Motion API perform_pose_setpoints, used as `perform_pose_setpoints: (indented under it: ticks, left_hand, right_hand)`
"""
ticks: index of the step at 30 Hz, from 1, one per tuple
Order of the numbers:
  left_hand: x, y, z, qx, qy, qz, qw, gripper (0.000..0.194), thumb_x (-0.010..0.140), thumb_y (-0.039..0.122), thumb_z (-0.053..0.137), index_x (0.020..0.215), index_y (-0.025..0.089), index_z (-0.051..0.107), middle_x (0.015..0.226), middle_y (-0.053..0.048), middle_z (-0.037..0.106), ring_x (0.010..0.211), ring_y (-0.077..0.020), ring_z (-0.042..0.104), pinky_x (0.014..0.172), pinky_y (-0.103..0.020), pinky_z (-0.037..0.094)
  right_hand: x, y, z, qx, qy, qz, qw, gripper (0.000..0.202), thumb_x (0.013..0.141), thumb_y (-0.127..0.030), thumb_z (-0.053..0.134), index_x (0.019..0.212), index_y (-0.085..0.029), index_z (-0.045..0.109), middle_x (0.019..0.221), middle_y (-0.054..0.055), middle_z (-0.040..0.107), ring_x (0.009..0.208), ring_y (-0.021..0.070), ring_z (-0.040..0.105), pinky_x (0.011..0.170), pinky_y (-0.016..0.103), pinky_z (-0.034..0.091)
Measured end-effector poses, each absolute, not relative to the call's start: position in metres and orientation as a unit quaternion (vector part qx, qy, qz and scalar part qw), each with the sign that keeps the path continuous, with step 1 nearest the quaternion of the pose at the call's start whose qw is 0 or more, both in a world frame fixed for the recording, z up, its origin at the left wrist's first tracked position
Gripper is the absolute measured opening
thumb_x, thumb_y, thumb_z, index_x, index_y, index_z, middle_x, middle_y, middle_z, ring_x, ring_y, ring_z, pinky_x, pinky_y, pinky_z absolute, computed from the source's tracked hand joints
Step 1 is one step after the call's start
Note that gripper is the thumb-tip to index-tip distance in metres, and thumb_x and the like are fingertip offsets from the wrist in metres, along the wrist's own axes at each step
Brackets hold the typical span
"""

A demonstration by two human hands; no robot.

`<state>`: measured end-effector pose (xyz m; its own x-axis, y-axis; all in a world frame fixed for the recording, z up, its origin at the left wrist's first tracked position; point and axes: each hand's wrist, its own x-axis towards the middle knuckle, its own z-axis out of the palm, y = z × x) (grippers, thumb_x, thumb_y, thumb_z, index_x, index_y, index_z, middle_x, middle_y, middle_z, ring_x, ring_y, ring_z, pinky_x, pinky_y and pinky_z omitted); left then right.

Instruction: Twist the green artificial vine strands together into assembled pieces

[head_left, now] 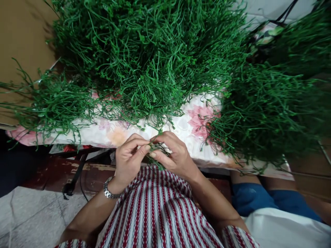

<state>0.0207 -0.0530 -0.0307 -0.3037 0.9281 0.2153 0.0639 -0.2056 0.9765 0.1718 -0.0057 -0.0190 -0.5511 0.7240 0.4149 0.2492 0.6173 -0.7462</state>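
Observation:
At the table's front edge, my left hand (130, 158) and my right hand (173, 153) meet in front of my body. Thumb and fingers of each are pinched on thin green artificial plant stems (159, 147), which look like plastic. Some of these stems hang below and between my palms. A large heap of similar green stems (144, 51) with small knobbed ends lies just beyond my hands. A silver watch (111, 188) circles my left wrist.
A floral tablecloth (186, 127) covers the table. Smaller stem piles lie left (57, 103) and right (263, 110). Cardboard (23, 44) stands at the far left. Another person in blue shorts (253, 196) sits at the right. A dark metal table leg (79, 172) shows below.

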Motion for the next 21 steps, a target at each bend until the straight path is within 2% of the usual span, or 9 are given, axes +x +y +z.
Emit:
perform_pose_setpoints:
  ticks: [2, 4, 8, 14, 18, 21]
  left_hand:
    - [0.025, -0.052, -0.031, 0.396, 0.504, 0.644, 0.418, 0.006, 0.073, 0.023, 0.068, 0.071, 0.018, 0.067, 0.066, 0.0, 0.056, 0.064, -0.0111, 0.052, 0.059, -0.022, 0.042]
    - [0.029, -0.052, -0.032, 0.361, 0.499, 0.654, 0.44, 0.009, 0.072, 0.024, 0.069, 0.069, 0.017, 0.066, 0.064, 0.001, 0.056, 0.063, -0.0109, 0.051, 0.06, -0.022, 0.042]
    - [0.03, -0.055, -0.037, 0.401, 0.516, 0.646, 0.394, 0.01, 0.075, 0.026, 0.066, 0.073, 0.017, 0.063, 0.068, 0.0, 0.055, 0.067, -0.0122, 0.051, 0.061, -0.023, 0.041]
    - [0.029, -0.062, -0.039, 0.517, 0.543, 0.581, 0.316, 0.005, 0.084, 0.023, 0.054, 0.083, 0.018, 0.055, 0.076, -0.001, 0.049, 0.069, -0.0128, 0.047, 0.062, -0.025, 0.039]
    - [0.03, -0.06, -0.033, 0.592, 0.519, 0.557, 0.265, 0.004, 0.084, 0.015, 0.05, 0.084, 0.018, 0.053, 0.076, 0.0, 0.047, 0.07, -0.0123, 0.046, 0.063, -0.025, 0.038]
    - [0.03, -0.059, -0.03, 0.618, 0.501, 0.534, 0.286, 0.006, 0.084, 0.013, 0.048, 0.082, 0.018, 0.051, 0.074, 0.0, 0.046, 0.069, -0.0117, 0.046, 0.063, -0.024, 0.037]
  right_hand:
    - [0.172, -0.007, -0.022, -0.312, -0.829, 0.298, 0.354, 0.02, 0.085, -0.033, 0.058, 0.096, -0.015, 0.058, 0.085, 0.007, 0.063, 0.08, 0.0181, 0.056, 0.074, 0.033, 0.044]
    - [0.173, -0.009, -0.024, -0.32, -0.83, 0.294, 0.349, 0.02, 0.087, -0.033, 0.054, 0.095, -0.015, 0.059, 0.085, 0.008, 0.063, 0.08, 0.0183, 0.056, 0.075, 0.034, 0.044]
    - [0.183, -0.009, -0.021, -0.296, -0.819, 0.334, 0.361, 0.025, 0.089, -0.033, 0.051, 0.103, -0.014, 0.058, 0.088, 0.009, 0.063, 0.083, 0.0184, 0.057, 0.076, 0.035, 0.046]
    - [0.204, 0.004, -0.008, -0.251, -0.766, 0.472, 0.358, 0.028, 0.088, -0.032, 0.053, 0.11, -0.016, 0.057, 0.106, 0.011, 0.061, 0.1, 0.0202, 0.056, 0.088, 0.037, 0.044]
    - [0.201, 0.007, -0.007, -0.253, -0.813, 0.414, 0.321, 0.02, 0.087, -0.027, 0.055, 0.101, -0.015, 0.062, 0.092, 0.009, 0.063, 0.088, 0.0175, 0.057, 0.08, 0.033, 0.045]
    - [0.193, 0.006, -0.011, -0.242, -0.834, 0.38, 0.319, 0.015, 0.088, -0.023, 0.052, 0.092, -0.014, 0.063, 0.078, 0.006, 0.061, 0.078, 0.0152, 0.055, 0.072, 0.03, 0.045]
